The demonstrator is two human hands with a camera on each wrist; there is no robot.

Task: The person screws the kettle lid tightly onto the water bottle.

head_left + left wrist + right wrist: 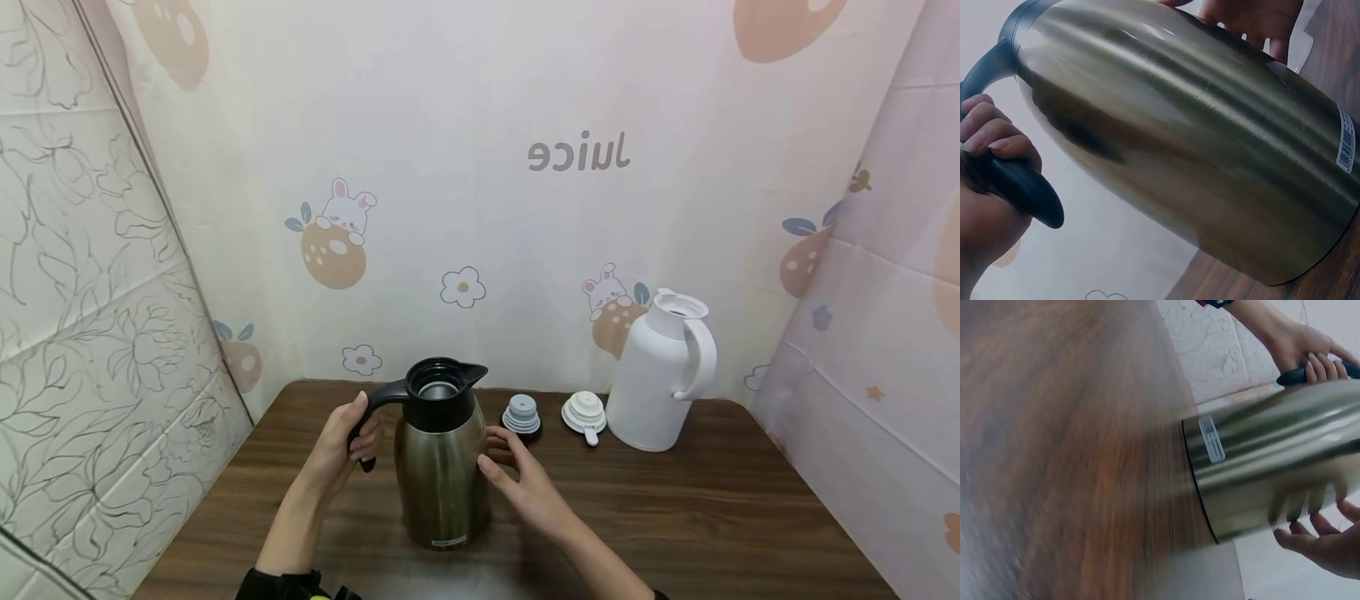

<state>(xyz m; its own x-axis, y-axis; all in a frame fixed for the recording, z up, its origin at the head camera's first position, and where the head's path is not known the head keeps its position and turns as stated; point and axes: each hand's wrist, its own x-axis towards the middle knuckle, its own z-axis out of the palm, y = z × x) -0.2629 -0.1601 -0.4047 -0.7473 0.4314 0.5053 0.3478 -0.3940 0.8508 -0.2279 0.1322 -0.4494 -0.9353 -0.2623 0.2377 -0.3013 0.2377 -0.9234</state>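
Observation:
A bronze-coloured metal thermos jug (442, 479) with a black collar and spout stands upright on the table, its top uncovered. Its spout points right, its black handle (384, 394) left. My left hand (347, 443) grips that handle, fingers curled round it, as the left wrist view also shows. On the opposite side, the fingertips of my right hand (531, 487) are right at the jug's wall, with the fingers only gently bent. A barcode label (1212, 439) shows low on the body in the right wrist view.
Behind my right hand, a stopper with a grey-blue stepped top and black base (522, 417) lies on the brown wooden table (712, 508). Beside it are a white lid (584, 412) with a tab and a white jug (648, 379), handle to the right. Printed curtains (465, 208) hang behind.

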